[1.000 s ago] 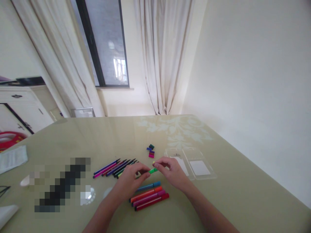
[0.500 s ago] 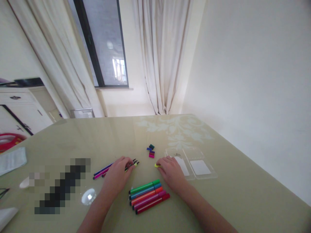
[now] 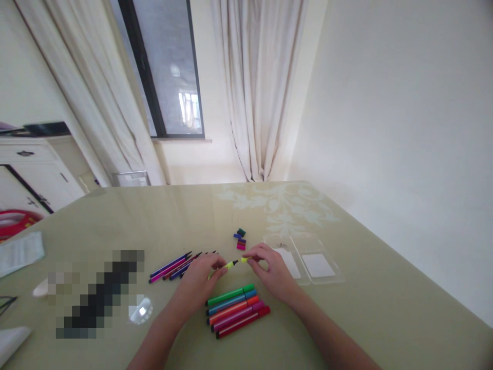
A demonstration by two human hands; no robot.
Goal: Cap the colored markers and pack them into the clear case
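My left hand pinches an uncapped yellow marker, its dark tip pointing right. Facing that tip, with a small gap between, is a yellow cap held in the closed fingers of my right hand. Several uncapped markers in blue, pink and other colours lie left of and partly behind my left hand. Beyond the hands sits a small cluster of loose caps. Between my forearms, a row of capped markers runs from green to red.
An opened clear plastic case with white inserts lies right of my right hand. A shiny transparent round object rests left of my left forearm. Farther left are a pixelated dark area and a pale folded item.
My left hand has moved right and nearer with the yellow marker, away from the other uncapped markers. The cap in my right hand has shifted slightly left, so tip and cap are closer.
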